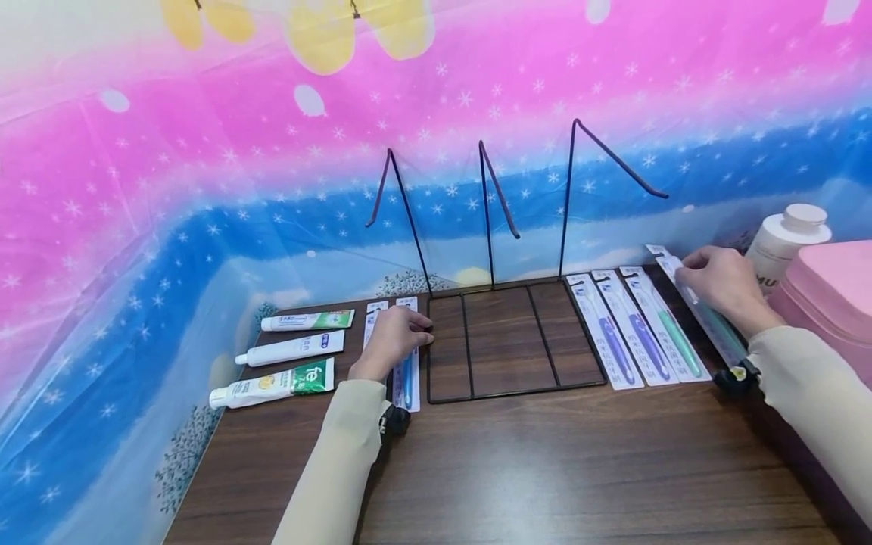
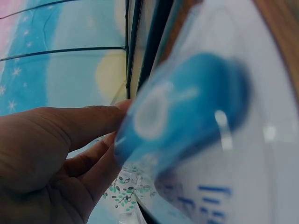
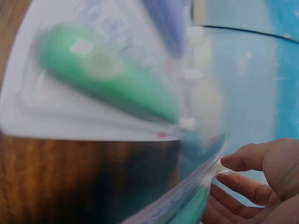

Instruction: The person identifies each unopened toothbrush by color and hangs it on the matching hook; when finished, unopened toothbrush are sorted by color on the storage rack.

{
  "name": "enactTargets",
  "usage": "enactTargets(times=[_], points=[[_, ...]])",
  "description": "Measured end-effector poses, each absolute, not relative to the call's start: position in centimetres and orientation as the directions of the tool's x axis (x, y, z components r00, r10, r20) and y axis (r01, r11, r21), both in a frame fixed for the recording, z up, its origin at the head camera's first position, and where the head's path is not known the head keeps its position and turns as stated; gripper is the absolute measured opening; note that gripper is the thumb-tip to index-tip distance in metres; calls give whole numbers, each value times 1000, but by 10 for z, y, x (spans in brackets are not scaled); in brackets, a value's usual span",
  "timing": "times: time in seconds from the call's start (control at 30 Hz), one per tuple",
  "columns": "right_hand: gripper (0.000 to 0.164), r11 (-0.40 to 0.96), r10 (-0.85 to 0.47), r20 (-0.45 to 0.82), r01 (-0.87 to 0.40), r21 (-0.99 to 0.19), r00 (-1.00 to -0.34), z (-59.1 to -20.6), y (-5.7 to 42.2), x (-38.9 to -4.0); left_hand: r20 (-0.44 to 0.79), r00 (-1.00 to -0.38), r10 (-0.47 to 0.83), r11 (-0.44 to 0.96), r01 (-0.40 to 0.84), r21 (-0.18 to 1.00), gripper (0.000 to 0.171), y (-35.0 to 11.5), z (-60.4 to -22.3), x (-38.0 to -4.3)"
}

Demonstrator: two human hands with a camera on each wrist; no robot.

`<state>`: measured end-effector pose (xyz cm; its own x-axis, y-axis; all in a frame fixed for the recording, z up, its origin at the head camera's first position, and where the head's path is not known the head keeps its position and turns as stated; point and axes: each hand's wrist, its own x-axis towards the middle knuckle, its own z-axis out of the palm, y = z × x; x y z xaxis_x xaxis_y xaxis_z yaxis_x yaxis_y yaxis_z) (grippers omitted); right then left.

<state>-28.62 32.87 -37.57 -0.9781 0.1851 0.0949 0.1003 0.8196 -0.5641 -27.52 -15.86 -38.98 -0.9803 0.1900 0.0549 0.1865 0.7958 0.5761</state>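
My left hand hovers low over two packaged toothbrushes left of the wire rack. Its thumb and fingertips are close to the rack's left wire. Under it, the pack with the blue toothbrush lies flat, its middle hidden by the hand; its blue handle looms large in the left wrist view. On the right, my right hand pinches a packaged green toothbrush at the edge between thumb and fingers. That pack stands tilted beside a row of three packs, the nearest holding another green toothbrush.
Three toothpaste tubes lie at the left of the brown table. A white bottle and a pink case stand at the right. The rack's bent wires rise before a patterned cloth backdrop.
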Motion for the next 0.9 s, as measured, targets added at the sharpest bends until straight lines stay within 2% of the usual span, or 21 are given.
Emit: enactTargets(times=[0.3,0.67,0.77,0.9], points=[[45,780,150,205,-12,-625,-967,-338,315,-268,77,-976,205,794,212,570,22,-159,-390,-276],[60,718,139,369,-163,-677,-919,-296,287,-229,87,-975,204,800,217,559,21,-161,-394,-276],[61,680,129,401,-214,-701,-907,-289,281,-220,100,-974,206,802,226,552,21,-161,-394,-276],[53,608,121,439,-283,-742,-890,-284,275,-212,111,-972,208,802,235,549,21,-161,-393,-275]])
